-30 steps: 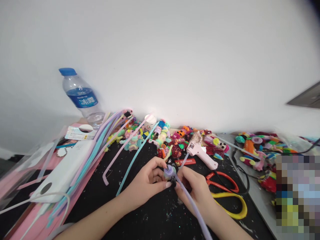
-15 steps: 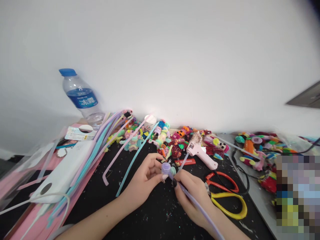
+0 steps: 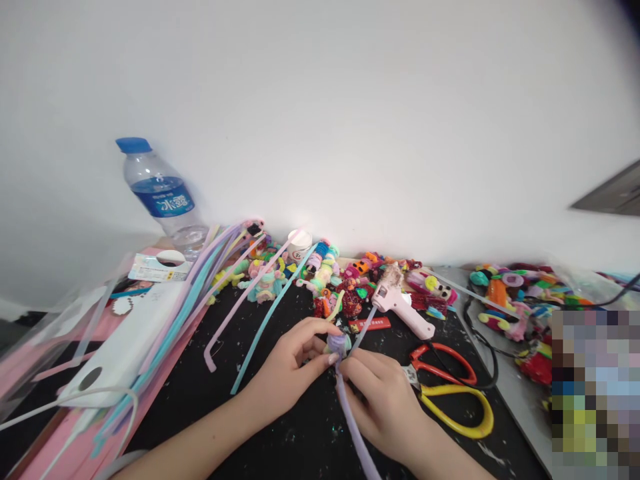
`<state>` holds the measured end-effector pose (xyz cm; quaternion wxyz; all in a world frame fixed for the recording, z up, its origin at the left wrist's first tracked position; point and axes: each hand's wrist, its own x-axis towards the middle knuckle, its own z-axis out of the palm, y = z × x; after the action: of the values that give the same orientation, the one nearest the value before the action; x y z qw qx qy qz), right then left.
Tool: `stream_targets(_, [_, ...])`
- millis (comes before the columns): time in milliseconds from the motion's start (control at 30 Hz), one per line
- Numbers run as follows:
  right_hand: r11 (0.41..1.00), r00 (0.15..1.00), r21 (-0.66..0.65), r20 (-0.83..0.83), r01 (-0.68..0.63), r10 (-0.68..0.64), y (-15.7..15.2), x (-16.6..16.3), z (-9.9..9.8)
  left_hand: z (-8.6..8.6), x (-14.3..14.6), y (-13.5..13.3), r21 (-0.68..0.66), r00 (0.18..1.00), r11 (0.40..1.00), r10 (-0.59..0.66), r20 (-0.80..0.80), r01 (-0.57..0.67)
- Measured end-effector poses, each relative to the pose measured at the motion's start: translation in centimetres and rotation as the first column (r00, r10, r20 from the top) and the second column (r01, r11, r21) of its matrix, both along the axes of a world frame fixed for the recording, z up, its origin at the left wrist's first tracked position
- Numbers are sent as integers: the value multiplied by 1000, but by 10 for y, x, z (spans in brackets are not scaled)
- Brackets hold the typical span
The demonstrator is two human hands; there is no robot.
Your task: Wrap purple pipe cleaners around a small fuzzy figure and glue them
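Observation:
My left hand (image 3: 290, 377) pinches a small coil of purple and pale green pipe cleaner (image 3: 338, 343) between thumb and fingers. From the coil a purple pipe cleaner strand (image 3: 353, 423) runs down toward the bottom edge. My right hand (image 3: 383, 393) is closed on this strand close beside the coil; its fingertips are mostly hidden. Just behind the hands lies a pale pink glue gun (image 3: 397, 307) with a glue stick (image 3: 363, 331) reaching toward the right hand. A cutting tool with one red and one yellow handle (image 3: 457, 403) rests right of my right hand.
A blue-capped water bottle (image 3: 163, 193) leans on the wall. Pipe cleaners (image 3: 175, 330) lie bundled over a white box (image 3: 130, 340) at left. Colourful pipe-cleaner figures (image 3: 320, 267) line the back of the black mat (image 3: 295, 440). A black cable (image 3: 495, 370) curls at right.
The purple strand has swung from across my right wrist to hang below the coil. My right hand has rolled over and shifted slightly, and the coil has turned and moved a little right.

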<state>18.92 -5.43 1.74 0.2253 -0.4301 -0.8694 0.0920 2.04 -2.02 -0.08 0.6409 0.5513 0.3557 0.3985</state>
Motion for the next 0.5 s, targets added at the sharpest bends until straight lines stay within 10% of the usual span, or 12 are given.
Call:
stream_targets(200, [993, 995, -108, -92, 38, -49, 3, 1, 4, 4, -3, 5, -147, 997, 988, 62, 56, -54])
stream_targets(500, [899, 908, 134, -122, 416, -402, 21, 29, 1, 3, -7, 12, -414, 900, 896, 306, 311, -162])
